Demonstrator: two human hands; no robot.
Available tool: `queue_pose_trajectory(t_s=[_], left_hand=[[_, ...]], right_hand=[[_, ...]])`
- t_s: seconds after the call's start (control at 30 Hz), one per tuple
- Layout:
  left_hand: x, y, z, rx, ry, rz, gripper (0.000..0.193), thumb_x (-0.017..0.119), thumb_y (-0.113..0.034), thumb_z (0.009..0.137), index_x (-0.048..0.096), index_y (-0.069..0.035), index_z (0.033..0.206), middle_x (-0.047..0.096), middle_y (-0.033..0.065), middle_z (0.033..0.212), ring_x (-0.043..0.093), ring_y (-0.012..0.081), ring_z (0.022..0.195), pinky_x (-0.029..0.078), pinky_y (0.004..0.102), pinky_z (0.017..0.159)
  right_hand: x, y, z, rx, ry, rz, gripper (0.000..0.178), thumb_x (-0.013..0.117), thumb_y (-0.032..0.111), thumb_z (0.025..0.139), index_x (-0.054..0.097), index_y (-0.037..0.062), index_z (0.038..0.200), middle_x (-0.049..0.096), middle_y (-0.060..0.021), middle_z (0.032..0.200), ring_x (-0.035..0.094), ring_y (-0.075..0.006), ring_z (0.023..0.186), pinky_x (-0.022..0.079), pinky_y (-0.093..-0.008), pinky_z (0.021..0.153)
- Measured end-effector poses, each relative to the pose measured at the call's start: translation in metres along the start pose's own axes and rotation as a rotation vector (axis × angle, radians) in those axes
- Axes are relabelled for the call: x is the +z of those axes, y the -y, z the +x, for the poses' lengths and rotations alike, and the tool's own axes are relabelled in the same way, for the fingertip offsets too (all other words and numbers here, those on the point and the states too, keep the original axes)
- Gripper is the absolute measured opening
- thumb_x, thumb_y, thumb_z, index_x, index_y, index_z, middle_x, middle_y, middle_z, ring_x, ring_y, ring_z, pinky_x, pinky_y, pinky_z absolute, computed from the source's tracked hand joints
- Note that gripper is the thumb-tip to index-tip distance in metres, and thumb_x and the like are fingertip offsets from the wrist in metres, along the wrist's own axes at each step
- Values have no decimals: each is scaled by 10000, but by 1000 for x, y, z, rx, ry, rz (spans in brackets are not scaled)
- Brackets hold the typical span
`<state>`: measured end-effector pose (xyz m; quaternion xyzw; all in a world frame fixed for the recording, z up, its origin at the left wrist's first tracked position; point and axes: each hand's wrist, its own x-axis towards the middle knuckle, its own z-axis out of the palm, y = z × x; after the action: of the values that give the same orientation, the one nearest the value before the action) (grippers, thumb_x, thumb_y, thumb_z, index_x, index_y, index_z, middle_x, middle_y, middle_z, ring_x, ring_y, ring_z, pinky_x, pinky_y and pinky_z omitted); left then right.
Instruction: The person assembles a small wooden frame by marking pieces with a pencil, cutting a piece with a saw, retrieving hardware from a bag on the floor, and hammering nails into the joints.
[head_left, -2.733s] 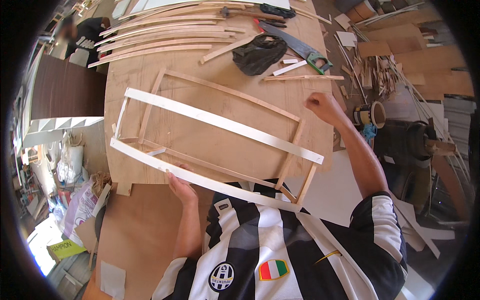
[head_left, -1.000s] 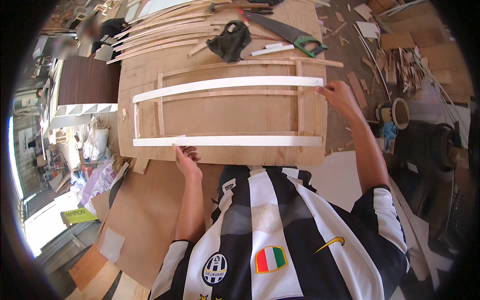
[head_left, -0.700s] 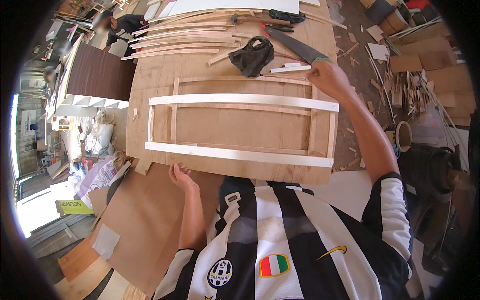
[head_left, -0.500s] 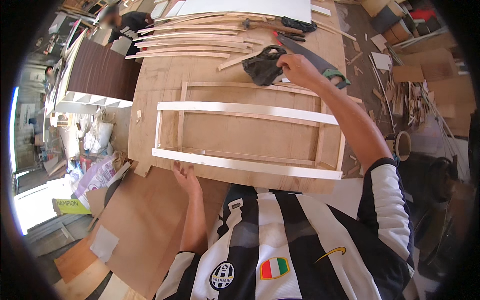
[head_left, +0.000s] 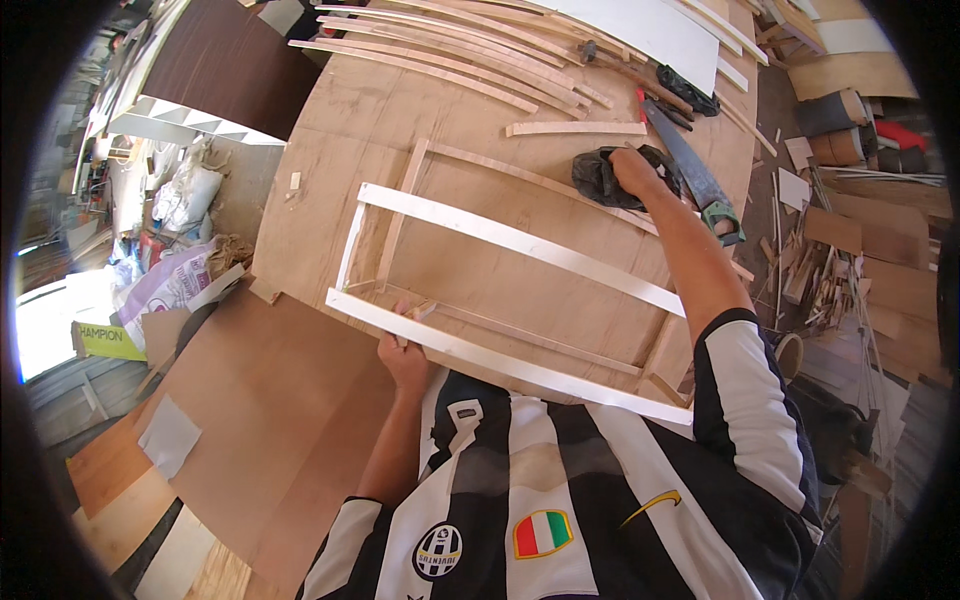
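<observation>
A wooden frame with white-faced rails (head_left: 520, 245) lies on the plywood worktable in front of me. My left hand (head_left: 403, 358) grips its near white rail toward the left end, fingertips showing over the far side. Beyond the frame's far right part sits a crumpled black plastic bag (head_left: 594, 178). My right hand (head_left: 636, 172) reaches down into the bag's mouth, and its fingers are hidden inside. Just right of the bag lies a handsaw (head_left: 684, 160) with a green handle.
Long thin wood strips (head_left: 450, 60) lie across the worktable's far side. A hammer (head_left: 640, 76) and pliers (head_left: 672, 113) rest near the saw. A dark brown cabinet (head_left: 225, 65) stands at the far left. Brown board (head_left: 270, 400) fills the near left; wood scraps (head_left: 805, 250) litter the right.
My left hand has closed round the near rail. My right hand has gone from the bag's rim into its mouth. The whole view has turned, and the other person has left it.
</observation>
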<state>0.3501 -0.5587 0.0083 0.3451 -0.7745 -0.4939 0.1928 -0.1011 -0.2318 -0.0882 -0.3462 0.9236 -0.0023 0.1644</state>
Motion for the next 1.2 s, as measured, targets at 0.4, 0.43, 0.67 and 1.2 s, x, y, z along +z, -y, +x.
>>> queue_pose_trajectory(t_s=[0.4, 0.43, 0.67, 1.2], left_hand=[[-17, 17, -7, 42, 9, -263, 386, 445, -144, 1051, 651, 104, 1263, 684, 200, 1270, 634, 280, 1197, 470, 387, 1060], [-18, 21, -4, 122, 26, -238, 411, 417, -164, 1061, 653, 112, 1254, 684, 204, 1268, 632, 282, 1190, 467, 383, 1053], [-7, 19, -11, -108, -43, -415, 418, 421, -185, 1106, 638, 134, 1265, 685, 199, 1253, 622, 244, 1184, 476, 346, 1016], [-12, 45, -19, -60, -98, -540, 378, 489, -190, 1097, 652, 120, 1239, 708, 105, 1132, 627, 157, 1094, 473, 298, 971]], right_hand=[[22, 21, 28, 600, -58, 539, 440, 542, 380, 892, 745, 34, 1072, 717, -267, 1156, 677, -412, 1151, 492, -450, 1033], [20, 18, 30, 682, -8, 592, 485, 544, 428, 874, 743, 46, 1097, 714, -270, 1166, 665, -423, 1176, 466, -450, 1075], [27, 7, 32, 864, -86, 681, 369, 566, 309, 869, 746, 62, 1075, 712, -272, 1148, 665, -443, 1143, 472, -466, 1063], [-16, 13, -33, 249, -350, 407, 140, 651, 72, 855, 730, 59, 969, 744, -217, 996, 727, -387, 970, 554, -449, 864]])
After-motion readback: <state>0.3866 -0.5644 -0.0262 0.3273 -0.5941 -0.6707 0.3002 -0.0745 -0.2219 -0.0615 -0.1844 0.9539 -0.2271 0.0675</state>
